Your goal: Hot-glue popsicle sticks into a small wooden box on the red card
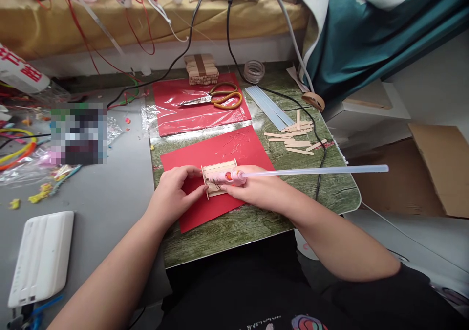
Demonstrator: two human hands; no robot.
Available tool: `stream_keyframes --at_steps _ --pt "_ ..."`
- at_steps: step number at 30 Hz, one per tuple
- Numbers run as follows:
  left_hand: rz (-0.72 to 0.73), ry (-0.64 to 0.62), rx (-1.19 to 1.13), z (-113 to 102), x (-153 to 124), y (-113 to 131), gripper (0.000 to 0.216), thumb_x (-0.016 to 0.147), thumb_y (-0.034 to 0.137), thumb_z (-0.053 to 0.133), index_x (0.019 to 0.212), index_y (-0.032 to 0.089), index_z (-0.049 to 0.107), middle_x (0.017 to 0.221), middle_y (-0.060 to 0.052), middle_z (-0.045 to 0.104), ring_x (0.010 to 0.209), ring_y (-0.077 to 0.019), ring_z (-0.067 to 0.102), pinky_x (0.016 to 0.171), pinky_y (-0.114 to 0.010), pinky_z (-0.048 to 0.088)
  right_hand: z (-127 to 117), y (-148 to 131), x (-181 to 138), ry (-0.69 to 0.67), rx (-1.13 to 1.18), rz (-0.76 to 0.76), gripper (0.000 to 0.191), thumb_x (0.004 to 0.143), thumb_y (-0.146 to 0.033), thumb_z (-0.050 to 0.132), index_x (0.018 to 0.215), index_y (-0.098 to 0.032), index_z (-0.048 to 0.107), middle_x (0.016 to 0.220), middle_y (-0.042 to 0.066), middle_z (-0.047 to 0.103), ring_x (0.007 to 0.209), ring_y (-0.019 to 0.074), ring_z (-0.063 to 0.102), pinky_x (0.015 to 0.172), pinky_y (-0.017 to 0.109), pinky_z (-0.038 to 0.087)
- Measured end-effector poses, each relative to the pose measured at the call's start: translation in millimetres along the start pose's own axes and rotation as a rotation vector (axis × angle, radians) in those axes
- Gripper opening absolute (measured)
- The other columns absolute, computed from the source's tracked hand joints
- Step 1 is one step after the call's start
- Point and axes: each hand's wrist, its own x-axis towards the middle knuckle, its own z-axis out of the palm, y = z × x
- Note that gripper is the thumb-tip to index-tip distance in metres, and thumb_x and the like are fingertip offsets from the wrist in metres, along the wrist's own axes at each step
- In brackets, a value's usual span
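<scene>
A small panel of wooden craft sticks (223, 167) lies on a red sheet (198, 212). My left hand (180, 188) pinches its left edge between thumb and fingers, where a crosswise stick sticks out past the panel. In my right hand (252, 186) is a pink hot glue gun (229, 176), its front end above the panel and pointing left. A long clear glue stick (315, 170) runs out of the gun's back to the right. The gun hides part of the panel, and my right fingers are partly out of sight.
Scissors (216, 99) lie on a plastic-wrapped red pack (176, 120). Bundled craft sticks (201, 70), a tape roll (254, 71), spare glue sticks (269, 107) and loose craft sticks (298, 137) are around. A black cord (286, 93) crosses the table; a white power bank (42, 256) lies left.
</scene>
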Motion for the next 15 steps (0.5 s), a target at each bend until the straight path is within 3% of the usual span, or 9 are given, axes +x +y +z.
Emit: stream_keyframes --at_steps 7,15 --pt "0.018 -0.008 0.017 0.1 1.2 -1.2 0.028 0.094 0.043 0.074 0.117 0.029 0.067 0.115 -0.004 0.076 0.105 -0.0269 0.069 0.094 -0.045 0.053 0.8 -0.7 -6.4 -0.042 0.021 -0.015 0.016 0.099 -0.032 0.060 0.100 -0.029 0.075 0.095 -0.001 0.075 0.084 0.0193 0.067 0.076 0.031 0.048" --pt "0.034 -0.004 0.031 -0.2 0.9 -0.8 0.028 0.095 0.045 0.073 0.117 0.029 0.066 0.115 -0.004 0.076 0.104 -0.0269 0.069 0.096 -0.046 0.051 1.2 -0.4 -19.4 -0.069 0.025 0.125 0.028 0.098 -0.049 0.063 0.086 -0.024 0.066 0.078 0.000 0.069 0.065 0.0165 0.058 0.058 0.030 0.038"
